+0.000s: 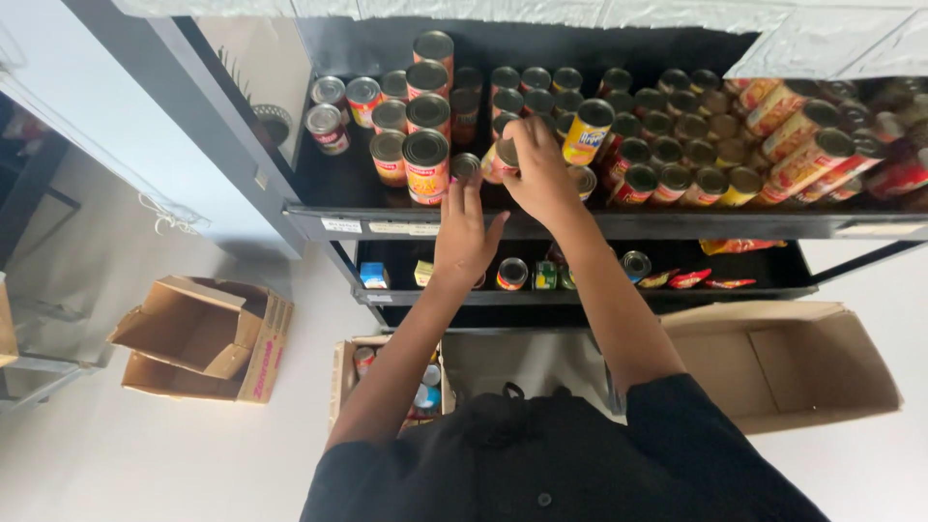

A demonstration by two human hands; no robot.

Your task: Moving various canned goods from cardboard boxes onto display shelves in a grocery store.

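Here, the right hand [537, 174] curls its fingers around a small red-labelled can [503, 157] at the front of the dark metal shelf [599, 225]. The left hand [464, 237] lies flat with fingers together, fingertips touching another small can [465, 165] just beside a tall red-and-yellow tin [426, 166].

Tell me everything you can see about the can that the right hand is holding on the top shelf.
The can is a small metal tin with a red and light label and a dull silver lid. It stands roughly upright near the front of the dark top shelf, among rows of similar cans. The right hand grips it from above, the fingers covering most of it. The left hand reaches for a smaller can beside it.
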